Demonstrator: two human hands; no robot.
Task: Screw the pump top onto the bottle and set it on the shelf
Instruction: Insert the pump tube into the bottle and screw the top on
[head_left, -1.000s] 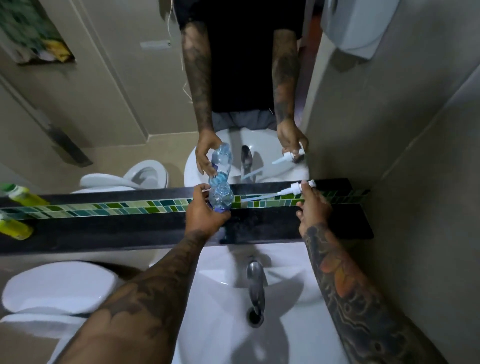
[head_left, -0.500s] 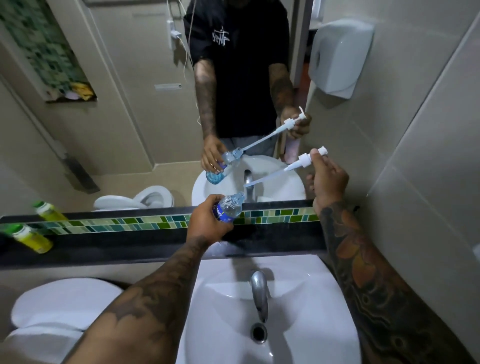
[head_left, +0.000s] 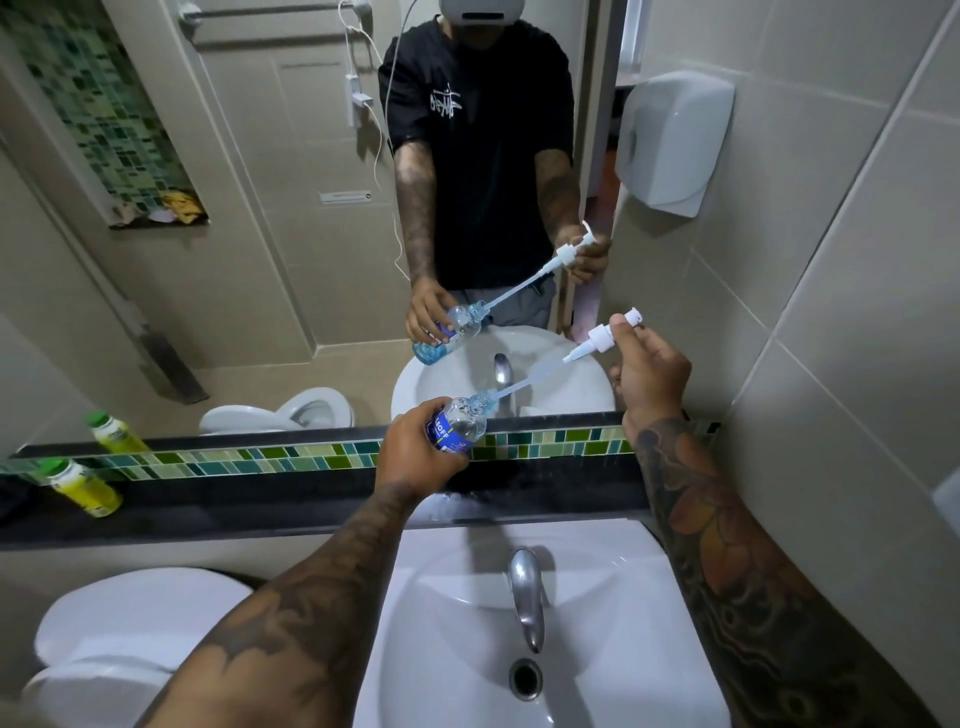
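My left hand (head_left: 415, 452) grips a small clear bottle (head_left: 460, 423) with a blue label, tilted with its neck pointing up and right, above the dark shelf (head_left: 260, 499). My right hand (head_left: 649, 374) holds the white pump top (head_left: 605, 335) by its head, up and to the right of the bottle. The pump's long clear tube (head_left: 524, 384) slants down-left, and its tip is inside the bottle's neck. The pump's collar is well away from the neck. The mirror behind repeats both hands, the bottle and the pump.
A dark shelf with a green mosaic strip (head_left: 260, 460) runs below the mirror. A yellow bottle with a green cap (head_left: 83, 486) lies on it at the left. Below are a white sink (head_left: 571, 649) with a metal tap (head_left: 527, 597) and a toilet (head_left: 119, 639). A white dispenser (head_left: 670, 140) hangs on the right wall.
Both hands lifted off the shelf. The bottle went from upright to tilted, the pump rose up and right, and its tube tip has entered the bottle's neck.
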